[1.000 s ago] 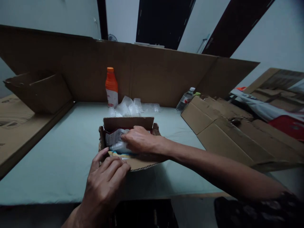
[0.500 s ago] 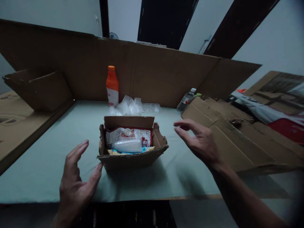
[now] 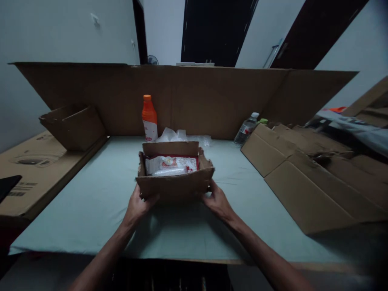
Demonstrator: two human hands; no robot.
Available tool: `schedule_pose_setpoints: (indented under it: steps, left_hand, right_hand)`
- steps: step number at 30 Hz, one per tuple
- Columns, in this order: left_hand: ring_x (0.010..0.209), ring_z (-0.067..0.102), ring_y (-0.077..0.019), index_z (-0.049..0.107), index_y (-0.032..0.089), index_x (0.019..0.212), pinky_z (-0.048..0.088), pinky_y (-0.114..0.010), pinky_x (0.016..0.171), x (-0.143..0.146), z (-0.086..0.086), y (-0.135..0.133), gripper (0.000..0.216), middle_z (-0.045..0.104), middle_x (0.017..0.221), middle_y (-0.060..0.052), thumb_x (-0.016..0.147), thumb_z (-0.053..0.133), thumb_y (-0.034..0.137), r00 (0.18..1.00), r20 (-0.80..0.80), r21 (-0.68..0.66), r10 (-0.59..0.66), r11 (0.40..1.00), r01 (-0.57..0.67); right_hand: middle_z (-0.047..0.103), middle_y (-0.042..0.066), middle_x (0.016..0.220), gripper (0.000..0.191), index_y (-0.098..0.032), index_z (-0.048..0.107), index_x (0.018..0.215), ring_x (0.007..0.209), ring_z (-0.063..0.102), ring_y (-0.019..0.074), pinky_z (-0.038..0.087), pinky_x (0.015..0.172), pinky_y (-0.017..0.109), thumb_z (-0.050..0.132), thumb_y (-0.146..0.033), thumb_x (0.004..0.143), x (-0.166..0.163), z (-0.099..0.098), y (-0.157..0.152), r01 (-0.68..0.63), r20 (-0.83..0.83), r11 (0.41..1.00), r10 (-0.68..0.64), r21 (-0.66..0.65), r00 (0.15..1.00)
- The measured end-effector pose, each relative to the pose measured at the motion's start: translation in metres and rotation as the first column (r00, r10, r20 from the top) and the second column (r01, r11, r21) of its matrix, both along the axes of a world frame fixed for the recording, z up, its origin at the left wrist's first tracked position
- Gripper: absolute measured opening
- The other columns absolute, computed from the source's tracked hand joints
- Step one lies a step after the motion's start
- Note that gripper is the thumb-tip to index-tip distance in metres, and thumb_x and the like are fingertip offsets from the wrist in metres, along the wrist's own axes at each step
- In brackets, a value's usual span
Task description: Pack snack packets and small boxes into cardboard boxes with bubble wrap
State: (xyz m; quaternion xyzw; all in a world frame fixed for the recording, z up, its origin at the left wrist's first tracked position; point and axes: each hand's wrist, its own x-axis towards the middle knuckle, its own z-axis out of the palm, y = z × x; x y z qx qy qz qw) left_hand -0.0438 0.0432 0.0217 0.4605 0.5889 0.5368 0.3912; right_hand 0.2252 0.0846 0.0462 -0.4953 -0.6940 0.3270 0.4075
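A small open cardboard box [image 3: 176, 184] is gripped between my two hands at its lower sides. My left hand [image 3: 138, 206] is closed on the left end, its thumb against the front wall. On the right end, my right hand [image 3: 217, 202] holds the box the same way, with some fingers hidden behind it. Inside lie a white and red printed packet [image 3: 169, 161] and a clear bubble-wrap roll [image 3: 171, 171]. Whether the box is lifted off the cloth, I cannot tell.
An orange bottle [image 3: 149, 119] and crumpled bubble wrap [image 3: 172, 135] stand behind the box. A clear plastic bottle [image 3: 246, 129] leans near large cardboard boxes [image 3: 306, 186] on the right. Another open carton [image 3: 75, 127] is at left. A cardboard panel [image 3: 212, 97] borders the back.
Both hands, apart and open before, have come in and taken hold of the cardboard box at its two ends. My view has shifted and levelled.
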Motion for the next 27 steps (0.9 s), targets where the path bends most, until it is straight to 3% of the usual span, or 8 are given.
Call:
schedule_pose_setpoints:
  steps: [3,6,11,15,17,20,24,27]
  left_hand:
    - [0.111,0.066,-0.0286,0.055,0.017,0.129,0.052,-0.040,0.096,0.027,0.008,0.006,0.072,0.068,0.124,-0.013,0.066,0.080,0.041,0.994,0.052,0.086,-0.099,0.992,0.094]
    - [0.112,0.065,-0.0289,0.060,0.017,0.126,0.052,-0.041,0.097,0.031,0.006,-0.008,0.067,0.070,0.120,-0.013,0.066,0.078,0.041,0.996,-0.020,0.114,-0.088,0.989,0.090]
    - [0.087,0.069,-0.0306,0.070,0.015,0.097,0.058,-0.042,0.080,-0.030,-0.001,-0.041,0.056,0.075,0.089,-0.010,0.061,0.073,0.058,0.951,-0.247,0.037,0.186,0.983,-0.182]
    - [0.090,0.070,-0.0316,0.068,0.015,0.102,0.058,-0.043,0.080,-0.065,-0.003,-0.046,0.057,0.075,0.096,-0.011,0.063,0.072,0.056,0.890,-0.313,0.049,0.331,0.941,-0.333]
    - [0.096,0.070,-0.0326,0.066,0.014,0.109,0.057,-0.044,0.084,-0.067,-0.012,-0.048,0.062,0.074,0.102,-0.013,0.064,0.073,0.056,0.913,-0.278,0.017,0.299,0.952,-0.307]
    - [0.113,0.065,-0.0337,0.056,0.014,0.130,0.054,-0.048,0.097,-0.070,-0.030,-0.053,0.077,0.068,0.122,-0.016,0.066,0.075,0.054,0.963,-0.203,0.016,0.176,0.984,-0.176]
    - [0.143,0.041,-0.0345,0.030,0.024,0.153,0.041,-0.050,0.113,-0.093,-0.044,-0.050,0.099,0.038,0.157,-0.016,0.069,0.078,0.044,0.980,-0.195,0.119,0.028,0.993,-0.004]
    - [0.150,0.026,-0.0366,0.008,0.029,0.159,0.035,-0.053,0.117,-0.115,-0.042,-0.031,0.121,0.018,0.166,-0.014,0.064,0.083,0.039,0.968,-0.222,0.139,-0.114,0.979,0.147]
  right_hand:
    - [0.072,0.007,0.092,0.041,-0.018,0.062,0.109,0.080,0.065,0.0231,0.053,0.068,0.033,0.070,-0.041,0.076,0.030,0.008,-0.011,0.142,0.014,0.990,-0.142,0.015,0.990]
    - [0.071,0.008,0.090,0.034,-0.018,0.063,0.100,0.084,0.066,0.0255,0.054,0.071,0.035,0.070,-0.042,0.078,0.041,0.010,-0.030,0.184,0.033,0.981,-0.186,0.060,0.982]
    - [0.068,0.010,0.118,0.046,-0.019,0.060,0.121,0.101,0.064,0.0266,0.054,0.088,0.039,0.069,-0.029,0.078,-0.029,0.006,-0.020,-0.097,-0.012,0.983,0.100,0.155,0.995]
    - [0.066,0.010,0.121,0.056,-0.019,0.055,0.131,0.110,0.061,0.0271,0.052,0.093,0.040,0.065,-0.023,0.076,-0.086,0.003,0.015,-0.254,-0.046,0.947,0.268,0.198,0.962]
    - [0.066,0.009,0.120,0.059,-0.019,0.054,0.134,0.107,0.062,0.0258,0.053,0.089,0.037,0.064,-0.022,0.075,-0.090,-0.003,0.024,-0.279,-0.055,0.948,0.290,0.153,0.955]
    - [0.068,0.009,0.119,0.054,-0.020,0.056,0.131,0.100,0.065,0.0239,0.054,0.083,0.036,0.063,-0.025,0.077,-0.068,-0.014,0.024,-0.268,-0.002,0.962,0.268,0.049,0.963]
    - [0.062,0.012,0.133,0.060,-0.023,0.050,0.138,0.117,0.062,0.0289,0.055,0.087,0.040,0.065,-0.034,0.081,-0.036,-0.030,0.012,-0.198,0.074,0.980,0.199,-0.025,0.977]
    - [0.058,0.015,0.139,0.068,-0.023,0.045,0.144,0.124,0.059,0.0315,0.055,0.090,0.042,0.065,-0.040,0.082,-0.035,-0.044,0.005,-0.147,0.041,0.987,0.150,-0.063,0.988]
